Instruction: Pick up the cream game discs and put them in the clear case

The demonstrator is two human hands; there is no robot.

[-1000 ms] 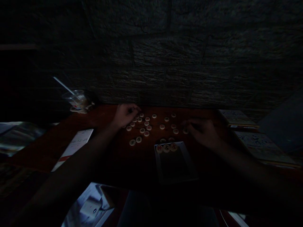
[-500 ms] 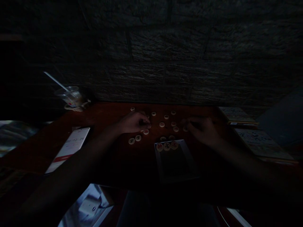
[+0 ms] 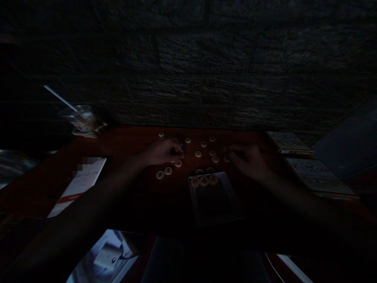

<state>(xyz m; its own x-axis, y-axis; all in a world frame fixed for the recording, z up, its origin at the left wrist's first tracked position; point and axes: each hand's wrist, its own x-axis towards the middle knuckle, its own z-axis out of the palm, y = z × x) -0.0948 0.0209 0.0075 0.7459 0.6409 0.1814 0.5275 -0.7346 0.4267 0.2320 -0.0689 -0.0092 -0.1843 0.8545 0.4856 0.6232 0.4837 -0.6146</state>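
Round Chinese chess pieces [image 3: 198,153] lie scattered on a dark reddish wooden table. My left hand [image 3: 166,151] is curled closed over some of them, beside a red-marked piece [image 3: 178,163]; whatever its fingers hold is too dark to tell. To the right, my right hand [image 3: 246,159] has its fingers bent together at a piece [image 3: 227,158] near the fingertips. Between my forearms sits a shallow open tray [image 3: 193,208], with three pieces [image 3: 204,180] in a row at its far edge. The scene is very dim.
A clear cup [image 3: 84,118] with a straw stands at the back left. Nearer lies a white phone-like item [image 3: 78,184]. Two flat boxes [image 3: 319,177] rest at the right. A stone wall [image 3: 188,70] rises behind the table. Below its near edge is a printed box [image 3: 106,255].
The whole view has shifted slightly, so everything appears a little further left. Both hands keep nearly the same poses and places among the pieces.
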